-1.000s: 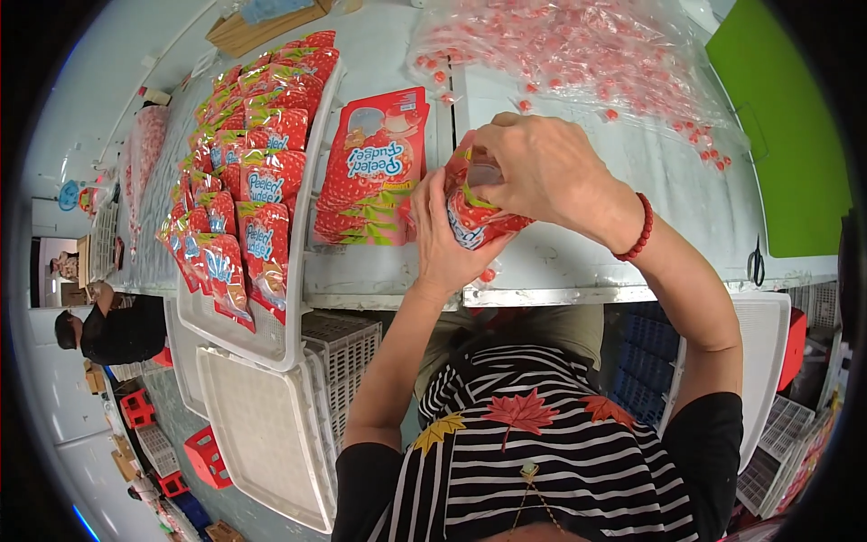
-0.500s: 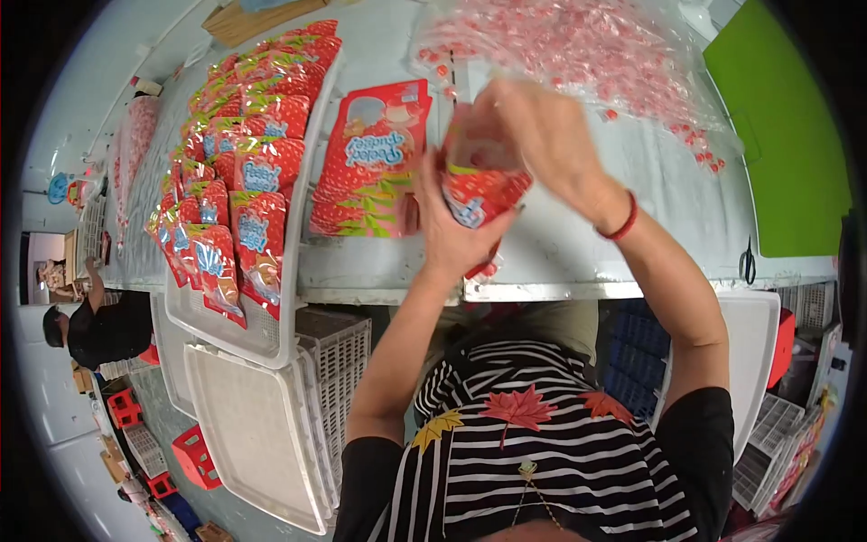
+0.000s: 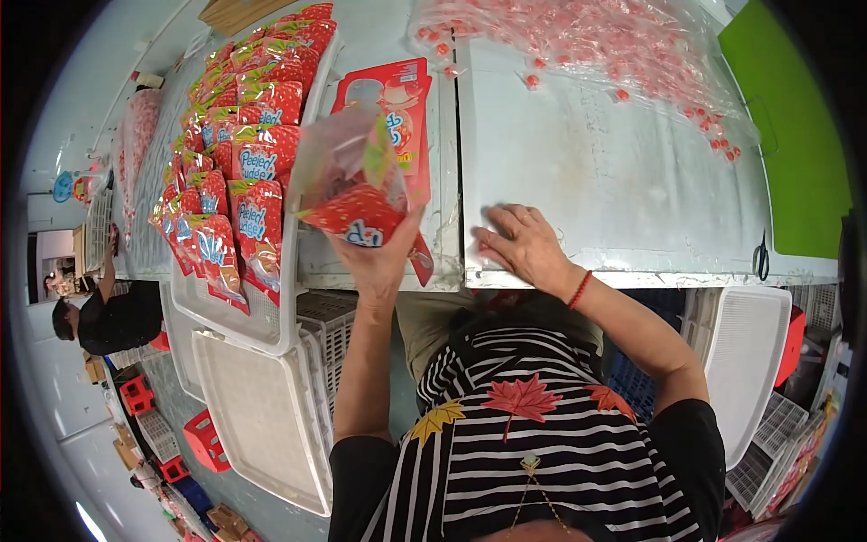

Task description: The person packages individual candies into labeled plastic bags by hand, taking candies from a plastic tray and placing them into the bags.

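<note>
Head view: pouch [image 3: 354,185] blurred, hides left hand [image 3: 384,262] fingers.

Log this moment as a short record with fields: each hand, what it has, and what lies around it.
left hand: holds up a filled red pouch, its mouth open
right hand: flat on the metal table, holding nothing
left of pouch: white tray of filled red pouches
behind pouch: flat empty pouches
far table: loose red candies on clear plastic
</note>
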Available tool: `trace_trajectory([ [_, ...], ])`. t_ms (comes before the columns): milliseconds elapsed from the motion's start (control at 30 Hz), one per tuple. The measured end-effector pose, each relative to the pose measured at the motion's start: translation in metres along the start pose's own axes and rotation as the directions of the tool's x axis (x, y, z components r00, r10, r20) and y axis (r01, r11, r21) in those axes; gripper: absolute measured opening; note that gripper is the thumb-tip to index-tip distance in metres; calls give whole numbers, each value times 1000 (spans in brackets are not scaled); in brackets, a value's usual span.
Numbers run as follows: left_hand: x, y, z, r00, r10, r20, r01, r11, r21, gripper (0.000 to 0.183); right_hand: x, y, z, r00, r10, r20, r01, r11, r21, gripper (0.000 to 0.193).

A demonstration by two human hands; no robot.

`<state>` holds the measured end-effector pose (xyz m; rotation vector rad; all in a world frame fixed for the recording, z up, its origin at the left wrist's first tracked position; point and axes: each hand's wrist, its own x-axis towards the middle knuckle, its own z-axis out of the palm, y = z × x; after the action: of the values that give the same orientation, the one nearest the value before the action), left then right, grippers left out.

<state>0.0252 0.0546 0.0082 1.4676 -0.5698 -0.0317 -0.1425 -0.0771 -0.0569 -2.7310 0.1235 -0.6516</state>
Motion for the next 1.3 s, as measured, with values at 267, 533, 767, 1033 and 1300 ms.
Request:
trace_trajectory([
  [267,-14,-13,18,913,286,290,-378,861,341,112,8,31,-22,942,334,-34,-306,895,325,14],
  [533,-19,-12,29,831,409,377,-533,780,327,111,98,-38,-129,962,109,-249,-21,943,333,9],
  [767,-17,4,40,826,396,400,-556,685,471,117,106,-53,-125,985,-161,-66,169,978,124,17],
  [1033,30,34,2,800,-45,598,205,958,-202,50,120,-43,-160,953,-302,31,290,934,208,20],
  [1300,15,52,7,875,46,482,102,955,-277,22,116,-50,-171,883,-96,459,-5,977,215,31],
])
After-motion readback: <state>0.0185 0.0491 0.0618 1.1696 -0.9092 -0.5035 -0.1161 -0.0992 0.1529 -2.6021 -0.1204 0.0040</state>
